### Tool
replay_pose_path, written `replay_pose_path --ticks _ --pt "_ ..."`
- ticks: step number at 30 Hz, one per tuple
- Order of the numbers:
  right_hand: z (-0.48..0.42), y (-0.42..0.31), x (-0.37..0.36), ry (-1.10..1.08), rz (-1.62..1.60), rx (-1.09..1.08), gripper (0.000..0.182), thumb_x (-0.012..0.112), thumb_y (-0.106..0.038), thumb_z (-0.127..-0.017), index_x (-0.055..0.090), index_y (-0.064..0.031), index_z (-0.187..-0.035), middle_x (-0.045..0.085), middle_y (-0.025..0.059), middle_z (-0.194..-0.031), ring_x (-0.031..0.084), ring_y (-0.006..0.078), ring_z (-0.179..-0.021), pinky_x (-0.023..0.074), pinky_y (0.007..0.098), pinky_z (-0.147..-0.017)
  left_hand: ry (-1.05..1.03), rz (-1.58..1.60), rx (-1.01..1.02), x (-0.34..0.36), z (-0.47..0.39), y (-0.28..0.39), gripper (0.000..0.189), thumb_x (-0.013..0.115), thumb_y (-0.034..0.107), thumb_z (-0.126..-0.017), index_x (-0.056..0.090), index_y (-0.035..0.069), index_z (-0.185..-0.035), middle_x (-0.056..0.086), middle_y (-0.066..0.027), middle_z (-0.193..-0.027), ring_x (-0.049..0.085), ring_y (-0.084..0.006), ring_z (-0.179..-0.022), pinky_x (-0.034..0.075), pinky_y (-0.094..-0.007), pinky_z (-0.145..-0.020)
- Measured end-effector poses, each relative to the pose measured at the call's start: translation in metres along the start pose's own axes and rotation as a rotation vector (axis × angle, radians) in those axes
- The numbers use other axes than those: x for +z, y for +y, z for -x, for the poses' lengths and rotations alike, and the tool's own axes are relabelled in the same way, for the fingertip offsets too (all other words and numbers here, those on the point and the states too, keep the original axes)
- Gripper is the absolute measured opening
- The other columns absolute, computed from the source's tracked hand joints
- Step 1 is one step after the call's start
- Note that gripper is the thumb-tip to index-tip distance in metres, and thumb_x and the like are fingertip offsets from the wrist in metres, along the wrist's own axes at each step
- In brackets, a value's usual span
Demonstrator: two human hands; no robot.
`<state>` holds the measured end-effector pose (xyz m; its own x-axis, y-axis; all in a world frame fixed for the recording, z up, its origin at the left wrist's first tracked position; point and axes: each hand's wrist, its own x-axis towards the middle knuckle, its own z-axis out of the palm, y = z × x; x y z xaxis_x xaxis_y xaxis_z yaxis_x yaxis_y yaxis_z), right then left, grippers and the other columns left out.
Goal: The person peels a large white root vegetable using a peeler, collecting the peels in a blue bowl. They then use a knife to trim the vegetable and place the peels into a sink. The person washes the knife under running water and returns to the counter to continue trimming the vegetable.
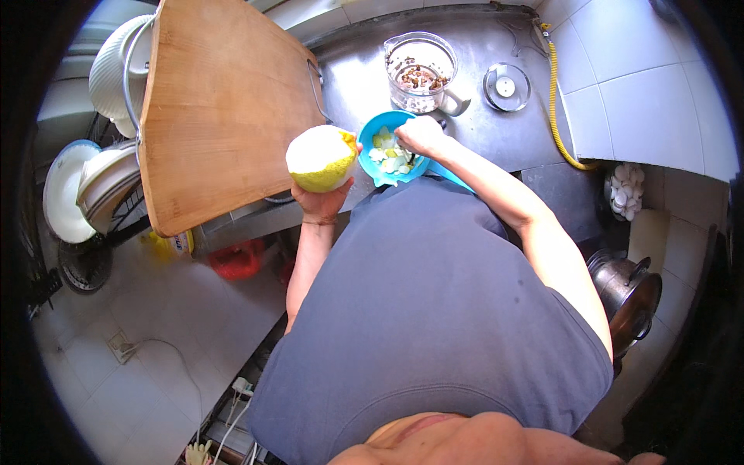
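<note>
My left hand [321,200] holds up a large round fruit, possibly a pomelo [321,158], from below; most of its top shows white pith, with yellow-green rind along the lower side and a strip at the right. To its right a blue plastic bowl [367,125] with a handle holds white and yellowish-green pieces [390,156]. Over the bowl's right side is my right hand [419,137], its fingers curled around something small and dark that is mostly hidden; I cannot tell what it is. Behind the bowl stands a clear glass jug [421,70] with brown bits inside.
A large wooden board [226,110] stands left of the fruit. On the steel counter [476,35] lies a round glass lid [507,87]. A yellow hose [555,99] runs down the right wall. Bowls [72,192] are racked far left; a metal pot [625,290] is at right.
</note>
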<state>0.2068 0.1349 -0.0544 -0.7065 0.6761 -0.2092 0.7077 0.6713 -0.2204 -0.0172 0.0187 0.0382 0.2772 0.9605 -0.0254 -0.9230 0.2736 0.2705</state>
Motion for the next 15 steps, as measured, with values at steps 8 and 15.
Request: replay_pose_path --ticks 8,15 --pt "0.025 -0.042 -0.109 0.409 -0.985 0.026 0.023 0.059 -0.026 -0.09 0.067 -0.0058 -0.097 0.067 0.0062 -0.079 0.062 0.0119 -0.073 0.0494 0.0272 -0.066 0.165 -0.232 -0.008 -0.024 0.011 0.007 0.075 0.06 0.047 -0.076 0.036 0.014 -0.139 0.044 -0.0134 -0.135 0.048 -0.035 -0.12 0.05 -0.0566 -0.083" --pt "0.021 -0.044 -0.107 0.342 -0.687 -0.099 0.02 0.06 -0.027 -0.088 0.068 -0.0091 -0.094 0.066 0.0063 -0.074 0.063 0.0176 -0.066 0.0495 0.0293 -0.062 0.141 -0.268 0.122 -0.021 0.005 0.0 0.085 0.062 0.057 -0.073 0.034 0.012 -0.139 0.044 -0.0132 -0.136 0.049 -0.0345 -0.118 0.052 -0.0532 -0.083"
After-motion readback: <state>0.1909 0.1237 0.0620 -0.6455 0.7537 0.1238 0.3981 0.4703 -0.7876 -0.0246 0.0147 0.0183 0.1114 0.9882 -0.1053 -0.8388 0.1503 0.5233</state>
